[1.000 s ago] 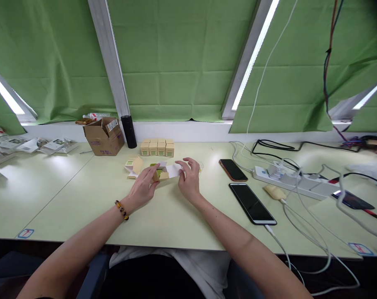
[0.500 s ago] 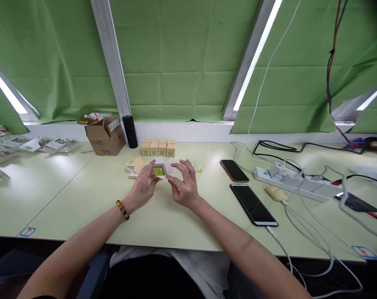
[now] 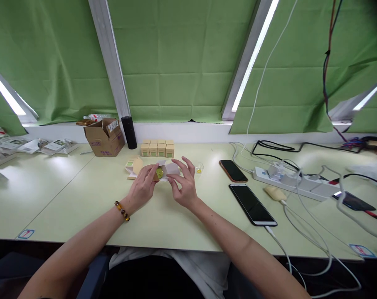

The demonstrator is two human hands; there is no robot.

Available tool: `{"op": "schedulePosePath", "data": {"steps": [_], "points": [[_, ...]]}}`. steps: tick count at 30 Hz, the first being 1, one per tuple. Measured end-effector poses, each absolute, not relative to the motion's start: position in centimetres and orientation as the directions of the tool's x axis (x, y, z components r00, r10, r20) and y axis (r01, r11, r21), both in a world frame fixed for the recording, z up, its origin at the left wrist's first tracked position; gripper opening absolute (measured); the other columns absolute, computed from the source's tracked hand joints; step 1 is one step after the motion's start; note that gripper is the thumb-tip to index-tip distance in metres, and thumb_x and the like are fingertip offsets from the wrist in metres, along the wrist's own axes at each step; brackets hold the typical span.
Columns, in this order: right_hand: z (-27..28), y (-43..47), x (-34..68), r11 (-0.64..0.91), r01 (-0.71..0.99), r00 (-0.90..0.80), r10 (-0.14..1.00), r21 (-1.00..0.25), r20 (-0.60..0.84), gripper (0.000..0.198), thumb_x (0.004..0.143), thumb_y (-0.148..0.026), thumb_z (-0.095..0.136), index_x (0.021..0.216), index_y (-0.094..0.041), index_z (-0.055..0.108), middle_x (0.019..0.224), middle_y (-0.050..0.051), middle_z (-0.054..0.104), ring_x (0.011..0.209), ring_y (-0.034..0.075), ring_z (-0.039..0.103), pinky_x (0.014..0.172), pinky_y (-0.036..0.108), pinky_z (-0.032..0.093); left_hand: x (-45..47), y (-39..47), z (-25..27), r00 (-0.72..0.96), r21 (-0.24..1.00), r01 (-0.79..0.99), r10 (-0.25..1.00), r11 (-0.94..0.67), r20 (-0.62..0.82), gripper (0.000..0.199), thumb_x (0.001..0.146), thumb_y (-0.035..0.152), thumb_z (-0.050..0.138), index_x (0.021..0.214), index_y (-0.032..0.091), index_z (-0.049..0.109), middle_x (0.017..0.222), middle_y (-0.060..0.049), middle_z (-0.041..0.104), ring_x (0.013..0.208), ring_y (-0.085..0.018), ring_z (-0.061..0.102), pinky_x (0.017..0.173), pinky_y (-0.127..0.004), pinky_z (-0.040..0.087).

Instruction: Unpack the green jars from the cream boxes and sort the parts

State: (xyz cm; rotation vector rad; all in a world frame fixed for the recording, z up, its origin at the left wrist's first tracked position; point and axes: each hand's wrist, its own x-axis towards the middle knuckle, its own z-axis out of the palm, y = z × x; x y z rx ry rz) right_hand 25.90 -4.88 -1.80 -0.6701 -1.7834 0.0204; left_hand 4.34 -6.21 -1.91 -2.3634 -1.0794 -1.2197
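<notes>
A small cardboard box (image 3: 164, 171), white inside with its flaps standing open, is between my hands above the table. Something yellow-green (image 3: 159, 172) shows inside it. My left hand (image 3: 142, 182) is closed around the box's left side, wearing a beaded bracelet. At the right edge, my right hand (image 3: 186, 187) pinches the box by its flaps with thumb and fingers, the other fingers raised. Just left of the box lies another opened small box (image 3: 134, 167) with a green label. A small clear plastic piece (image 3: 199, 168) with a yellow bit rests beyond my right hand.
Several closed small boxes (image 3: 157, 148) stand in rows at the back. Left of them are a black cylinder (image 3: 129, 132), a carton (image 3: 104, 138) and plastic-bagged items (image 3: 55, 145). To the right lie two phones (image 3: 253, 204), a power strip (image 3: 296, 184) and tangled cables.
The box has tipped, with its opening turned more toward the right. My left fingers have shifted over its left side, and my right hand stays close to the flaps.
</notes>
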Motion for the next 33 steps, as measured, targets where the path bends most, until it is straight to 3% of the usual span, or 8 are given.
{"op": "schedulePosePath", "data": {"steps": [8,12,16,20,23,27,33], "points": [[-2.0,-4.9,24.6,0.688,0.348,-0.013,0.683,-0.637,0.73,0.005,0.09,-0.028,0.074,0.086,-0.026,0.077,0.142,0.01,0.062,0.154,0.035,0.03,0.12,0.063,0.041,4.7,-6.9,-2.5,0.546,-0.2,0.753,0.427,-0.627,0.72,0.069,0.104,0.009,0.04,0.169,0.025,0.023,0.143,-0.023,0.056,0.142,-0.037,0.052,0.102,-0.054,0.06],[-2.4,-4.6,24.4,0.633,0.284,0.006,0.75,-0.72,0.662,0.011,0.089,-0.026,0.074,0.079,-0.026,0.073,0.136,0.012,0.063,0.15,0.034,0.034,0.119,0.062,0.042,4.9,-7.3,-2.4,0.563,-0.253,0.769,0.434,-0.588,0.703,0.069,0.103,0.007,0.036,0.168,0.026,0.026,0.142,-0.023,0.057,0.141,-0.038,0.053,0.095,-0.05,0.063],[-2.1,-4.3,24.6,0.594,0.137,0.003,0.8,-0.793,0.6,0.017,0.091,-0.033,0.072,0.078,-0.024,0.066,0.138,0.012,0.064,0.141,0.031,0.05,0.12,0.06,0.042,4.9,-7.0,-2.2,0.517,-0.229,0.802,0.45,-0.551,0.728,0.071,0.102,0.005,0.036,0.169,0.027,0.025,0.14,-0.022,0.057,0.139,-0.037,0.054,0.094,-0.049,0.063],[-2.1,-3.7,24.8,0.508,-0.11,0.019,0.861,-0.854,0.509,0.027,0.092,-0.049,0.069,0.088,-0.025,0.058,0.143,0.015,0.064,0.13,0.029,0.063,0.109,0.052,0.054,4.3,-6.6,-1.8,0.457,-0.179,0.835,0.474,-0.521,0.752,0.073,0.101,0.005,0.037,0.169,0.029,0.025,0.142,-0.021,0.055,0.141,-0.036,0.052,0.103,-0.053,0.059],[-2.4,-3.0,25.0,0.396,-0.222,0.035,0.916,-0.891,0.399,0.04,0.09,-0.063,0.068,0.092,-0.026,0.053,0.12,0.012,0.074,0.104,0.025,0.072,0.091,0.046,0.062,3.6,-6.2,-1.6,0.397,-0.125,0.863,0.504,-0.489,0.767,0.072,0.101,0.007,0.039,0.168,0.03,0.028,0.144,-0.021,0.054,0.141,-0.037,0.051,0.102,-0.053,0.059],[-2.8,-2.0,25.5,0.3,-0.221,0.039,0.954,-0.928,0.298,0.045,0.084,-0.068,0.071,0.09,-0.026,0.053,0.078,0.0,0.069,0.076,0.021,0.068,0.077,0.04,0.062,2.9,-5.8,-1.0,0.284,-0.011,0.886,0.525,-0.463,0.802,0.069,0.102,0.01,0.041,0.167,0.03,0.031,0.143,-0.021,0.055,0.14,-0.037,0.051,0.102,-0.056,0.058],[-3.0,-1.8,25.8,0.363,-0.095,-0.17,0.912,-0.927,0.374,0.042,0.082,-0.063,0.073,0.081,-0.024,0.057,0.077,0.001,0.068,0.072,0.019,0.065,0.069,0.034,0.054,2.6,-5.3,-0.8,0.22,0.037,0.816,0.37,-0.576,0.903,0.072,0.101,0.011,0.047,0.167,0.028,0.024,0.145,-0.021,0.053,0.14,-0.035,0.052,0.111,-0.06,0.052]]}}
